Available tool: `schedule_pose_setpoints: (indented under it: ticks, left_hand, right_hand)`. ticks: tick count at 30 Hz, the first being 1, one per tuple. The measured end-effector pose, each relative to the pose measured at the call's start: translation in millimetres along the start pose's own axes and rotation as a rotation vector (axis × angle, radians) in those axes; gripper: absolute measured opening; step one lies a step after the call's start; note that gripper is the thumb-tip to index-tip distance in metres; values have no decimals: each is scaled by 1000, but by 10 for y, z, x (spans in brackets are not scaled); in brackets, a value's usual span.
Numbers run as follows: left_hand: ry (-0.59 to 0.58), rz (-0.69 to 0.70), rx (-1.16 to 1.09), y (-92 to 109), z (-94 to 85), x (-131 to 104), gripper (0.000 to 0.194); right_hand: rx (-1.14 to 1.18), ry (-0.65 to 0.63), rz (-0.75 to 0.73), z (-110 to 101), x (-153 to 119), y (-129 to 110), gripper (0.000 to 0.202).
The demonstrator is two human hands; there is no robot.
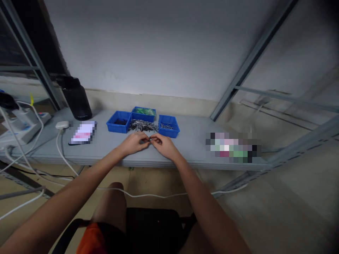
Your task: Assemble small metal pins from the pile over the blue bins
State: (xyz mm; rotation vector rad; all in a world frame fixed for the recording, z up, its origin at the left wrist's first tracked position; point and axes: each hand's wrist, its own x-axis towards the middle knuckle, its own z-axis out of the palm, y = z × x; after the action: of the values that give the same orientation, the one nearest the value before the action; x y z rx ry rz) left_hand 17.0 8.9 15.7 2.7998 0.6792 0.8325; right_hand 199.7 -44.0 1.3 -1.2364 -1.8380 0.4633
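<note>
At the front of the grey shelf top, my left hand (135,143) and my right hand (164,144) meet with fingers pinched. Between their fingertips is a small dark piece (150,138), too small to name. Just beyond them lies a loose heap of thin metal pins or rods (143,125) with dark ends. A blue bin (119,129) with small black parts stands left of the heap. Another blue bin (170,133), on the right, holds several thin metal pieces. Behind the heap, a third blue bin (143,116) contains green and clear material.
A black bottle (76,100) and a phone (83,133) with a lit screen are on the left, near a white power strip (23,128) and cables. A blurred-out object (233,146) lies on the right. Metal uprights (251,63) frame the shelf, with a wall behind.
</note>
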Motion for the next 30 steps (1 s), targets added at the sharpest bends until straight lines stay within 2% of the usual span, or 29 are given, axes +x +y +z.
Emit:
schedule_pose_setpoints:
  ticks: [8, 13, 17, 23, 27, 30]
  left_hand:
    - [-22, 18, 17, -16, 25, -1, 13]
    - [62, -21, 19, -4, -8, -14, 15]
    - [134, -47, 42, 1, -25, -17, 15]
    - [121, -24, 76, 36, -24, -16, 16]
    - [153, -26, 227, 18, -168, -45, 16]
    - [279, -207, 383, -153, -398, -67, 17]
  right_hand:
    - [14, 35, -47, -9, 3, -39, 11]
    - [47, 96, -8, -22, 11, 0, 11]
    - [48, 49, 2, -28, 10, 8, 12]
    - [44, 29, -6, -15, 13, 25, 14]
    - [42, 57, 44, 0, 18, 39, 14]
    - [15, 48, 96, 9, 20, 34, 15]
